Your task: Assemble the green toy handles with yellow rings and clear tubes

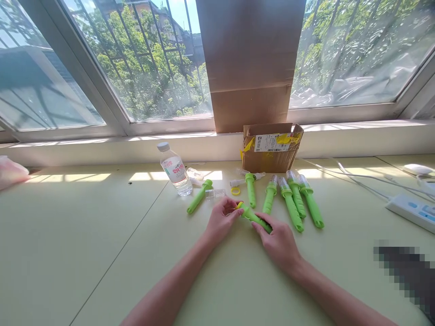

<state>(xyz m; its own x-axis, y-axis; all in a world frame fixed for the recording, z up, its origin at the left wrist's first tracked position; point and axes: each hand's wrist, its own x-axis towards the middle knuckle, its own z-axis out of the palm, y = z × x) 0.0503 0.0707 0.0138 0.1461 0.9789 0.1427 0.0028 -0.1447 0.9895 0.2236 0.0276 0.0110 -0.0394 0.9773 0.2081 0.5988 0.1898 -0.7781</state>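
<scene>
My right hand [277, 237] is wrapped round the lower part of a green plastic handle [249, 214], which slants up to the left. At its upper end, the fingers of my left hand [220, 215] pinch a small yellow ring [239, 205] against the handle's head. Just beyond my hands lie another yellow ring [235, 191], a clear ribbed cap [215, 194] and a green handle without a cap [250, 190]. One more bare green handle [200, 197] rests to the left. Several green handles with clear ribbed caps [291, 208] lie to the right.
A water bottle [176, 170] stands at the back left. Behind the handles is an open cardboard box [268, 158], near the window sill. A white power strip [413, 210] with cables lies at the right. A pinkish plastic bag [12, 173] sits at the far left.
</scene>
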